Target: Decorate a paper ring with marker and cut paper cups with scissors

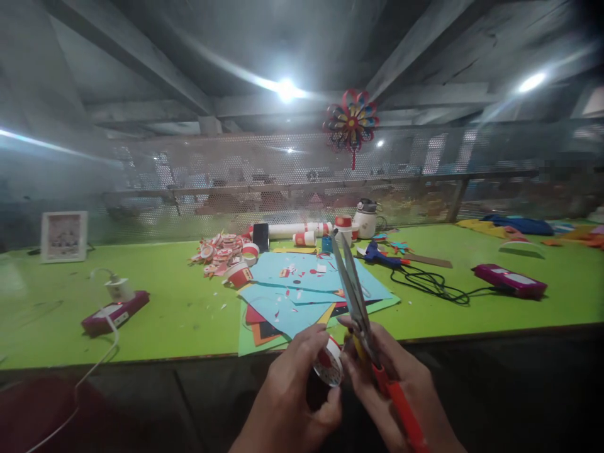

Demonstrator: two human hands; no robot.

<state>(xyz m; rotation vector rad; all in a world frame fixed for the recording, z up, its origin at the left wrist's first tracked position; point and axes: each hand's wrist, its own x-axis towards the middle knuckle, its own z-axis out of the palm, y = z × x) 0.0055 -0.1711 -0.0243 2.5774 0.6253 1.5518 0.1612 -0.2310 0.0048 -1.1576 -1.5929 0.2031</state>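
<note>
In front of the table's near edge, my left hand (299, 384) is closed around a small round paper cup piece (329, 363), white with red on it. My right hand (396, 377) grips a pair of scissors (352, 283) with red handles, its blades pointing up and slightly parted. The fingertips of my right hand come close to the cup piece; whether they touch it I cannot tell. Beyond both hands lie light blue paper sheets (278, 308) strewn with small paper scraps, over other coloured sheets. A cut red and white paper cup (238, 275) lies at their left edge.
A pile of red and white paper cutouts (221, 251), a dark phone (260, 237) and a white bottle (365, 220) stand farther back on the green table (189, 327). To the right lies a blue glue gun (381, 255) with its black cord. Purple power strips (509, 280) sit on both sides.
</note>
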